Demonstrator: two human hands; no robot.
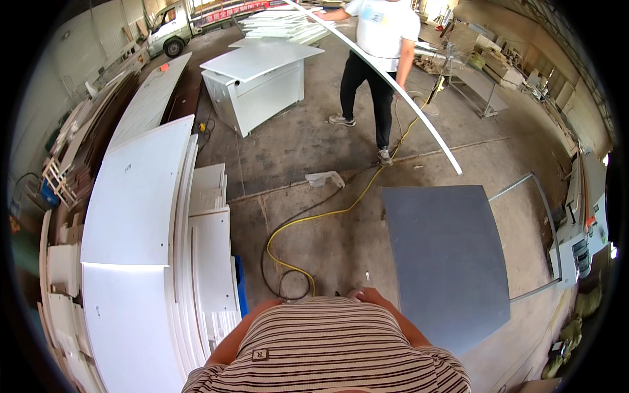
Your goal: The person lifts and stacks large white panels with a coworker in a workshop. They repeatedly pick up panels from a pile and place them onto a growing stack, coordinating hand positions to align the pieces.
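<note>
My right hand [371, 297] shows just past the front of my striped shirt [327, 334], low in the middle of the view. Its fingers are mostly hidden, and I cannot make out anything held in it. Of my left arm [247, 322] the forearm is visible; the hand is tucked almost wholly behind the shirt. A yellow cable [308, 220] and a dark hose [264, 262] run across the floor in front of me. To my right is a large dark grey panel [449, 262]. Stacked white panels [134, 196] stand on my left.
Ahead, a person [383, 39] holds a long white strip [419, 108] slanting toward the grey panel. A white cabinet [262, 92] with a board on top stands beyond the stacks. A metal frame [555, 242] lies at right. A truck [173, 29] is parked far left.
</note>
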